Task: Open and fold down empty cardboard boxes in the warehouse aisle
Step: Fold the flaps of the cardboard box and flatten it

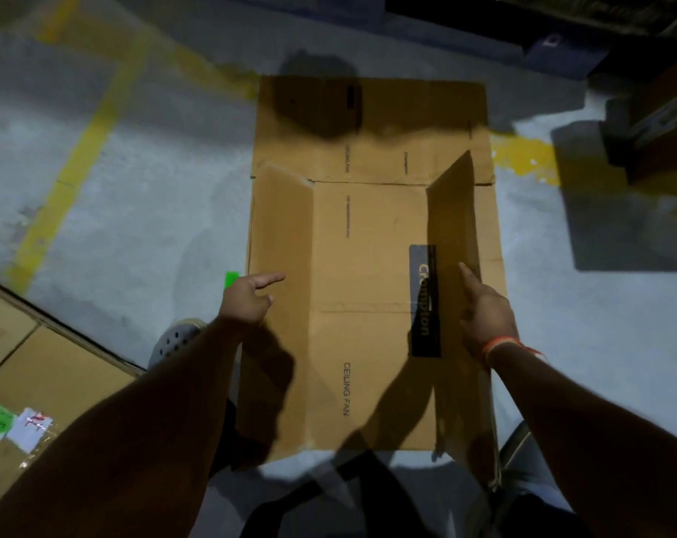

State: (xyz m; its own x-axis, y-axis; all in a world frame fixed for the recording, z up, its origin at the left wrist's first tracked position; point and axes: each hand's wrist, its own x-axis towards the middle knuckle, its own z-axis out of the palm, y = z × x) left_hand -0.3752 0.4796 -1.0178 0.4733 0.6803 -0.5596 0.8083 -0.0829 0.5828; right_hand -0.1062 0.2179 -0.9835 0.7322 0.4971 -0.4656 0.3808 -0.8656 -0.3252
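both arms extended forward, left hand (pixel 247 295) and right hand (pixel 484 312) pointing index fingers

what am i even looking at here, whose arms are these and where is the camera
There is no machine here. The one picture comes from a camera worn on a person's head, looking down, so the two arms are that person's own. On the grey floor with yellow lines lies a flattened cardboard box printed "CEILING FAN". Its right side flap stands partly up. The left hand and the right hand reach over the box with fingers out, and neither has a grip on anything. More cardboard lies at lower left.
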